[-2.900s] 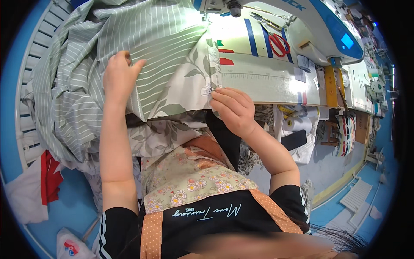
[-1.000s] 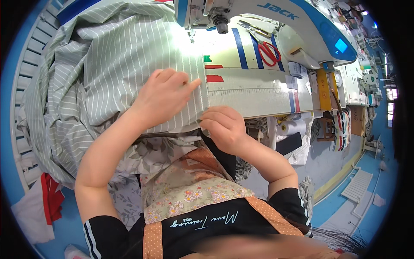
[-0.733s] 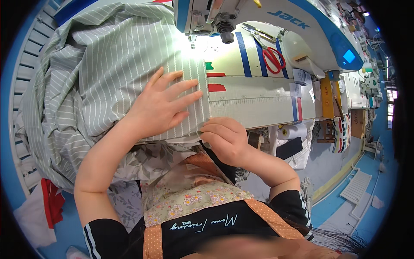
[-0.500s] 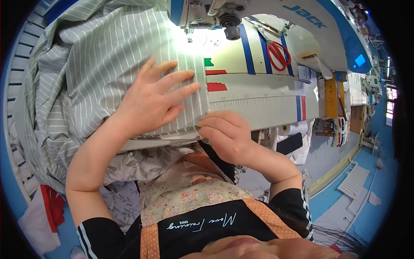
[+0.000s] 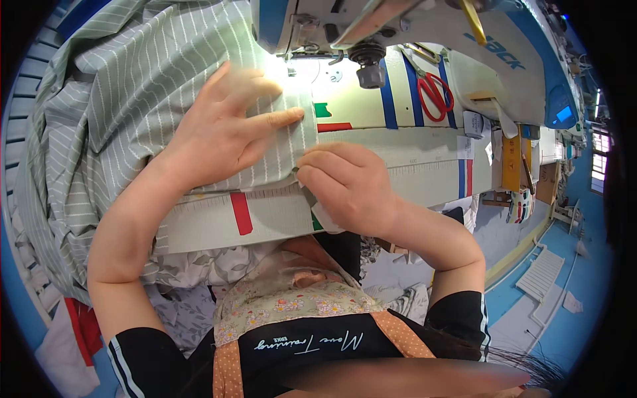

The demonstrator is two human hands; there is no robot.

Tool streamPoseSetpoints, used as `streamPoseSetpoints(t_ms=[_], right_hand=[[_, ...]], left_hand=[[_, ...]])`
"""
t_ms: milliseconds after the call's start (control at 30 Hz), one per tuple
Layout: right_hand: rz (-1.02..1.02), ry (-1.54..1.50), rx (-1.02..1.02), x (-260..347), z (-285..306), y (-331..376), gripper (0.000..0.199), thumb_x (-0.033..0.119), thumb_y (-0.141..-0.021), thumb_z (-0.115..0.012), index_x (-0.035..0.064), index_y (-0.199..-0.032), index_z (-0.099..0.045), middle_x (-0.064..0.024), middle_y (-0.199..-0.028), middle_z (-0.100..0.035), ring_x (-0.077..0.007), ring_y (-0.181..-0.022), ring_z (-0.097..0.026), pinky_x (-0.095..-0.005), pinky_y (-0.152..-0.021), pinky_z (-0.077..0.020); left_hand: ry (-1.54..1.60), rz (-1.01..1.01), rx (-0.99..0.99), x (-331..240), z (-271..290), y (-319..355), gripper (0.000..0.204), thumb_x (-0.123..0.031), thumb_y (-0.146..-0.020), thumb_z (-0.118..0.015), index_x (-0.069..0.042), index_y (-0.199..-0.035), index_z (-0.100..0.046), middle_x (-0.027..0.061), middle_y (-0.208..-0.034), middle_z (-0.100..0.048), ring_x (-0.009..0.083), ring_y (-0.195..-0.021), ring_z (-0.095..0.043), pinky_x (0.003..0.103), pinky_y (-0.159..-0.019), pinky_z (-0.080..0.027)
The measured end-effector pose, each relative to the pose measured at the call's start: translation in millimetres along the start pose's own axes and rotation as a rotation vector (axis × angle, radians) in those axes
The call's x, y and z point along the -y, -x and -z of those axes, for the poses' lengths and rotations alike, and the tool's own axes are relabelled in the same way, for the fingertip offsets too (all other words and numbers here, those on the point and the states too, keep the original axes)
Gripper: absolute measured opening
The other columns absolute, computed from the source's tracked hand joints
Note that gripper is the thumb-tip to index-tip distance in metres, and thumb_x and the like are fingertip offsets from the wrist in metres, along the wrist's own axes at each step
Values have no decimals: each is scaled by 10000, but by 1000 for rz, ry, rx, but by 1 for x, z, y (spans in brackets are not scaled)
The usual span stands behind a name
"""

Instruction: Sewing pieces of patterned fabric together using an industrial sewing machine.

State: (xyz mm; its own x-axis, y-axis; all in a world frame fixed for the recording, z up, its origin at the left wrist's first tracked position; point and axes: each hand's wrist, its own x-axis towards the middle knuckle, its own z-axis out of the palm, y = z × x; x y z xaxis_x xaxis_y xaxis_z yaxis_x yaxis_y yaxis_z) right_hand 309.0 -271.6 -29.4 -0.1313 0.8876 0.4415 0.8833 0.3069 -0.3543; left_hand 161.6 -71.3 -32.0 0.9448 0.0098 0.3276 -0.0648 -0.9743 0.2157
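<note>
Grey-green striped fabric (image 5: 159,93) spreads over the left of the sewing table, bunched toward the far left. My left hand (image 5: 229,126) lies on it with fingers spread, its fingertips near the lit needle area; some fingers are blurred. At the fabric's near right corner, my right hand (image 5: 348,182) pinches the edge between thumb and fingers. The sewing machine (image 5: 318,30) stands at the top, its lamp shining on the cloth. The needle and presser foot are mostly washed out by the glare.
Red-handled scissors (image 5: 434,96) lie on the machine bed right of the head. A ruler strip (image 5: 411,162) runs along the table, with red, blue and green tape marks. An orange-yellow box (image 5: 511,159) stands at the right end. White patterned cloth hangs at the near edge.
Both hands and the fabric's near edge have moved away from me, toward the machine. More of the table's near strip and its red tape now shows.
</note>
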Motion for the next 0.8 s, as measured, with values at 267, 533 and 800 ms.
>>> streamPoseSetpoints(t_ms=[267,533,800], right_hand=[[87,67,24,-18,5,-12,243,107,-692,-662,63,-931,-664,-72,-1020,-687,-249,-938,-687,-353,-751,-568],[105,147,-7,-30,2,-10,343,127,-636,-658,81,-973,-698,-24,-938,-632,-232,-846,-626,-331,-684,-522],[152,172,93,-19,11,2,382,139,-622,-667,92,-998,-712,-33,-977,-618,-230,-881,-619,-321,-707,-496]], left_hand=[[56,-49,65,22,7,-13,400,-180,-814,-694,-270,-1203,-721,19,-1186,-570,249,-1149,-545,482,-1091,-402],[38,-90,-35,-2,-7,-9,351,-109,-828,-649,-118,-1176,-692,-4,-1214,-614,211,-1165,-569,374,-991,-480],[102,-98,-77,-3,-7,-2,351,-89,-802,-643,-101,-1150,-688,-17,-1225,-624,211,-1173,-576,370,-974,-498]])
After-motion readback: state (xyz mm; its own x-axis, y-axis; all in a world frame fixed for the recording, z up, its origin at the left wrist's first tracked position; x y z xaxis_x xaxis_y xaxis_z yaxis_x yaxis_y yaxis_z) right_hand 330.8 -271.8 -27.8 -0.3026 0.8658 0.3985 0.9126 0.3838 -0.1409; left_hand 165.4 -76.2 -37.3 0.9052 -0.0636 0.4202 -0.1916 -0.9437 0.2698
